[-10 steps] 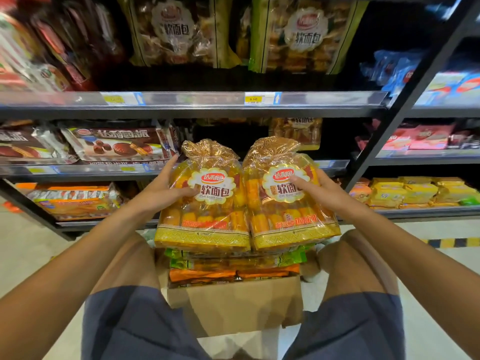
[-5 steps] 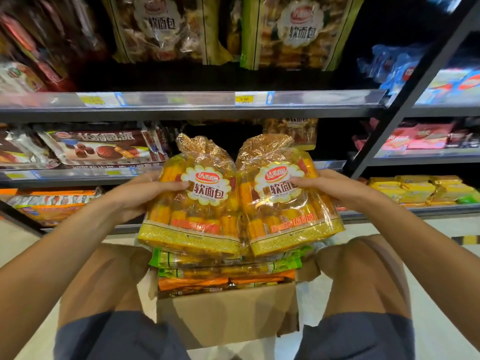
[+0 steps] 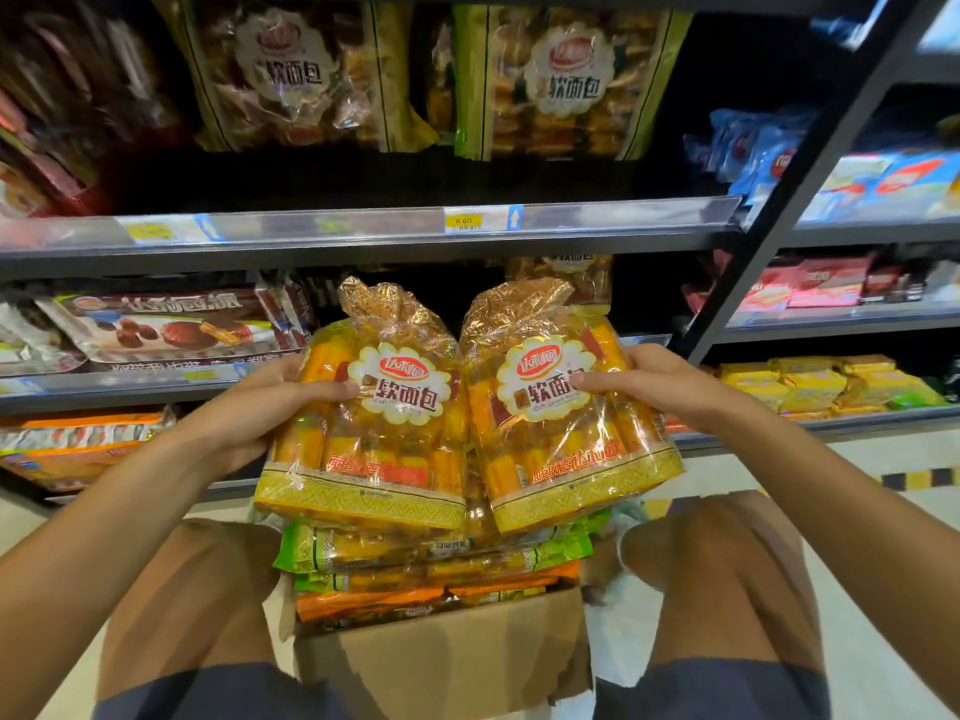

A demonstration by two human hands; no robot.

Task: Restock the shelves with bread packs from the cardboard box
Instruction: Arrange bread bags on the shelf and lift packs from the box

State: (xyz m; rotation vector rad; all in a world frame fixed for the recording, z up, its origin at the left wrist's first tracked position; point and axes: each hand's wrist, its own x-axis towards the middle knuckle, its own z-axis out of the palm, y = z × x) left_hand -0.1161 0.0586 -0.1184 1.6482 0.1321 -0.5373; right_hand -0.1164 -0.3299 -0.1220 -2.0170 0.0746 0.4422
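Note:
Two yellow bread packs are held side by side in front of the shelves. My left hand (image 3: 260, 407) grips the left bread pack (image 3: 374, 449) by its left edge, thumb across the front. My right hand (image 3: 654, 381) grips the right bread pack (image 3: 561, 439) by its right edge. Below them, between my knees, stands the cardboard box (image 3: 441, 652), stacked with green and orange bread packs (image 3: 426, 569). A dark gap (image 3: 467, 288) on the middle shelf lies just behind the two packs' tops.
The top shelf carries large bread bags (image 3: 566, 80). Chocolate cake packs (image 3: 171, 324) lie on the middle shelf at left, and orange packs (image 3: 78, 444) on the bottom shelf. A black upright post (image 3: 779, 200) divides this bay from the right bay, where yellow packs (image 3: 821, 381) sit.
Both hands have lifted the two packs slightly higher and toward the middle shelf. The view has tilted a little upward and moved closer.

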